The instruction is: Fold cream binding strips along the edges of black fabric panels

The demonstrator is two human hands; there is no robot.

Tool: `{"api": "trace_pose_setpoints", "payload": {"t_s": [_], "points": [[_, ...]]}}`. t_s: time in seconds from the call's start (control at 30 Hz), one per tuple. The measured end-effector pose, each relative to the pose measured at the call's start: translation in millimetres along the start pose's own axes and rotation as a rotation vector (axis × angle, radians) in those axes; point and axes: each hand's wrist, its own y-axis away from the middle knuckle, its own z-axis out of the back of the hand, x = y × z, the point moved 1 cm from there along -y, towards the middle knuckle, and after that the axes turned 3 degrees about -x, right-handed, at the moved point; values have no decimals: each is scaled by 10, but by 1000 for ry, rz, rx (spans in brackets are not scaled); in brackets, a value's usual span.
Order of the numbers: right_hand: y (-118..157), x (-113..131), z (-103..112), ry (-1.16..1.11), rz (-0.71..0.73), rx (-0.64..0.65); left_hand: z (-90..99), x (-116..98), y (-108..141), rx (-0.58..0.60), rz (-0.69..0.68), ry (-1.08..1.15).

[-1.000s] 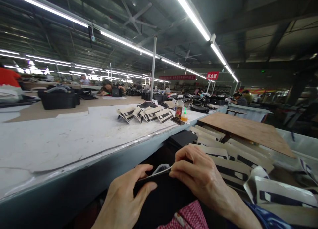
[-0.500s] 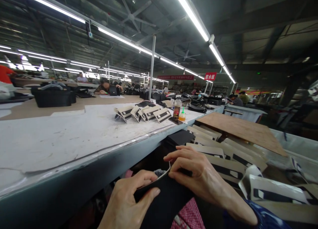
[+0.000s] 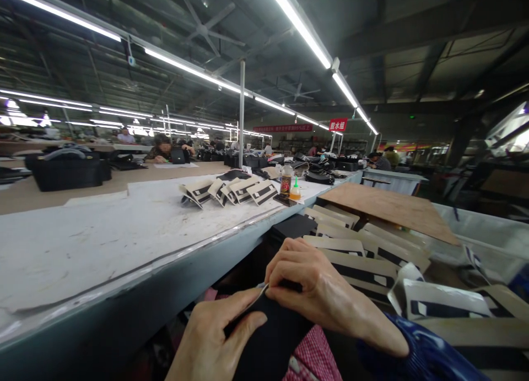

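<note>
Between my hands, over my lap, is a black panel (image 3: 270, 331) with a pale inner side showing along its curved top edge. My left hand (image 3: 219, 326) grips that edge, thumb on the black face and fingers behind it. To the right, my right hand (image 3: 303, 276) pinches the same edge with curled fingers and thumb. The two hands are close together, below the front edge of the white-covered table (image 3: 103, 254). The lower part of the panel runs down out of view, and the fingertips behind it are hidden.
Cream panels with black strips (image 3: 359, 265) lie in rows on my right, beside a brown board (image 3: 384, 210). On the table stand more folded cream panels (image 3: 231, 191), a dark-labelled container (image 3: 285, 184) and a green-tipped glue bottle (image 3: 295, 191). A black bag (image 3: 66, 169) stands at left.
My right hand has moved slightly left, closer to my left hand, and its fingers have curled tighter on the panel's edge. The pale edge shows less. The whole view has shifted a little.
</note>
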Motion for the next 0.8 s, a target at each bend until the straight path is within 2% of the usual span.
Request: {"api": "trace_pose_setpoints", "payload": {"t_s": [0.07,0.13,0.23,0.33,0.4,0.47,0.53,0.6,0.67,0.73,0.77,0.8], "points": [[8,-1,0,21,-4,16,-55,7,-6,-64,-77,-45],[17,-1,-2,62,-14,30,-97,14,-12,-62,-108,-66],[24,6,-32,127,-16,48,-147,7,-26,-1,-81,-70],[26,-9,-90,166,-43,99,-218,-10,-32,-9,-45,-88],[26,-60,-93,97,-81,156,-271,-15,-17,-13,-43,-104],[19,-162,-18,-91,-125,182,-294,-8,17,-3,-51,-109],[6,-315,148,-321,-217,32,-265,9,62,16,-57,-105],[9,-479,345,-438,-343,-288,-187,34,101,35,-48,-98],[48,-571,468,-417,-405,-540,-88,64,119,8,-6,-71],[114,-544,448,-360,-406,-605,-6,92,114,-38,51,-17],[152,-487,383,-318,-387,-570,21,101,106,-72,85,13],[189,-408,287,-238,-350,-479,37,104,97,-114,115,37]]}}
